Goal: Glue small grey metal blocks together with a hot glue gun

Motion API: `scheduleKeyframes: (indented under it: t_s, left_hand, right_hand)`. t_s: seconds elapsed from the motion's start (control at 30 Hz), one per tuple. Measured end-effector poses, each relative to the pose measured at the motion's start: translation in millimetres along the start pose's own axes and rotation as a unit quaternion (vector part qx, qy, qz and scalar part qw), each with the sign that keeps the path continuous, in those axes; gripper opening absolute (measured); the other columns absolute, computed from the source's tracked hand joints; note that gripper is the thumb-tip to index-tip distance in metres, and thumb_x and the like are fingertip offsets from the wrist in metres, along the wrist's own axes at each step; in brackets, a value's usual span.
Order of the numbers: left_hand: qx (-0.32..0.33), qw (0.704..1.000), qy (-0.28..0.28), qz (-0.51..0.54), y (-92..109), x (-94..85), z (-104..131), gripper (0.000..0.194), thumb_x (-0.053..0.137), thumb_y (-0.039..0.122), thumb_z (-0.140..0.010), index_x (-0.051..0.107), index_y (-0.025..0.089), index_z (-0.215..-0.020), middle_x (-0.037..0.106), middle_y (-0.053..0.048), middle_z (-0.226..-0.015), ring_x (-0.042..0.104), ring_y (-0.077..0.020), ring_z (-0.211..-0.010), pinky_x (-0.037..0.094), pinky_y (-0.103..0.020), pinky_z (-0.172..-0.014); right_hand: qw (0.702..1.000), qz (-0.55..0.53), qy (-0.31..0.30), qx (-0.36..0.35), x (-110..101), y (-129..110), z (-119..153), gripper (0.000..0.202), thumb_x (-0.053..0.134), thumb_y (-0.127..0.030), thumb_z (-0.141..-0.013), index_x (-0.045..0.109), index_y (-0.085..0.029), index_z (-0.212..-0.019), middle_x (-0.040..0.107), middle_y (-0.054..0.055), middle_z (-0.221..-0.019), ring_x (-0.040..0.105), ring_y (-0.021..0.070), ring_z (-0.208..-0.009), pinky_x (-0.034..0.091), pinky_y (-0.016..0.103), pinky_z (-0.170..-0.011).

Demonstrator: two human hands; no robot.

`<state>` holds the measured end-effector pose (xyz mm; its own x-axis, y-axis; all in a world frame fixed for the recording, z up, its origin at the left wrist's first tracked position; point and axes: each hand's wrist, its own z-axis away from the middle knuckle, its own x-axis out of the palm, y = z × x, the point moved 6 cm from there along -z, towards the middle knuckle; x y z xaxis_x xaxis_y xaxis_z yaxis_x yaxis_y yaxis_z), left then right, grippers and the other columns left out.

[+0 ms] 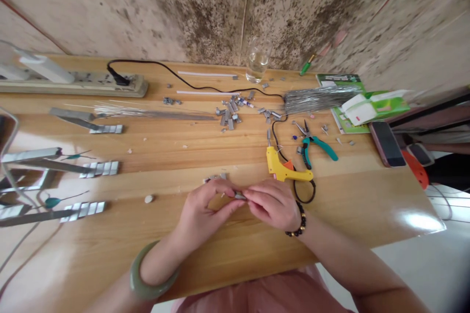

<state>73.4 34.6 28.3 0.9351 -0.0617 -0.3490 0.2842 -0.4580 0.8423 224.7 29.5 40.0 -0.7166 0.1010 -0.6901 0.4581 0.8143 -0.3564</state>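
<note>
Near the front edge of the wooden table, my left hand pinches a small grey block between thumb and forefinger. From the other side, my right hand closes its fingertips on the same piece. Its exact kind is too small to make out. Just behind my left fingers lie a few more grey pieces, partly covered. A yellow glue gun rests beyond my right hand, its nozzle pointing away from me. Teal-handled pliers lie to the right of it with their jaws apart.
Loose grey blocks lie mid-table near thin wires. A wire bundle, a glass of water and a phone stand farther off. At left are metal strips with blocks and a power strip.
</note>
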Motion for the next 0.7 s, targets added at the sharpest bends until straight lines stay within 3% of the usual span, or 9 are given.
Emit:
scheduleKeyframes:
  t_s: [0.2, 0.7]
  left_hand:
    - [0.095, 0.994, -0.001, -0.048, 15.3, -1.4, -4.1, 0.014, 0.067, 0.013, -0.081, 0.06, 0.02, -0.091, 0.071, -0.002, -0.081, 0.068, -0.0148, -0.076, 0.056, -0.029, -0.071]
    - [0.174, 0.971, -0.021, -0.164, 16.3, 4.5, 4.8, 0.016, 0.061, 0.007, -0.084, 0.058, 0.019, -0.094, 0.068, -0.005, -0.091, 0.065, -0.0151, -0.085, 0.055, -0.03, -0.076]
  right_hand:
    - [1.0, 0.007, -0.027, 0.001, 5.0, 2.1, 2.7, 0.022, 0.052, -0.016, -0.09, 0.066, -0.021, -0.107, 0.074, 0.006, -0.089, 0.069, 0.0175, -0.078, 0.057, 0.031, -0.071]
    - [0.999, -0.001, -0.039, 0.022, 12.9, 7.2, 3.9, 0.021, 0.05, -0.014, -0.091, 0.064, -0.018, -0.107, 0.073, 0.006, -0.09, 0.068, 0.0165, -0.08, 0.056, 0.03, -0.073]
